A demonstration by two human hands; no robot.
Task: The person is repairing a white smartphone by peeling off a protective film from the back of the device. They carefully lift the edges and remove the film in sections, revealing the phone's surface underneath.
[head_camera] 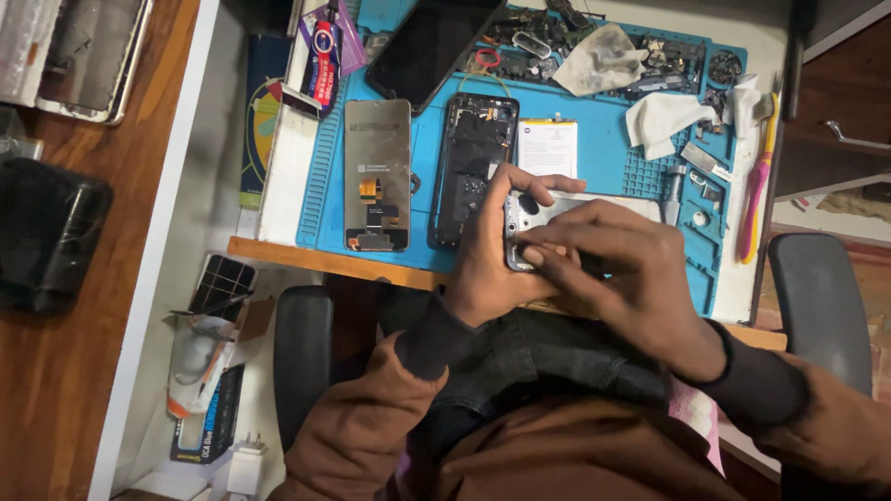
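My left hand (487, 255) grips a silver phone back cover (549, 213) by its near end, just above the front edge of the blue repair mat (603, 158). My right hand (622, 269) lies over the cover, its fingertips pressing on the edge near the camera hole. Most of the cover is hidden by my fingers. To the left on the mat lie an opened black phone frame (475, 167) with its board exposed and a detached display panel (377, 174) face down. A white battery (548, 147) sits beside the frame.
A dark phone (432, 42) rests at the mat's far edge among small parts and crumpled wipes (603, 57). A pink and yellow brush (756, 186) lies at the right. Another device (88, 56) lies on the wooden surface to the left. A white charger (246, 464) sits on the floor.
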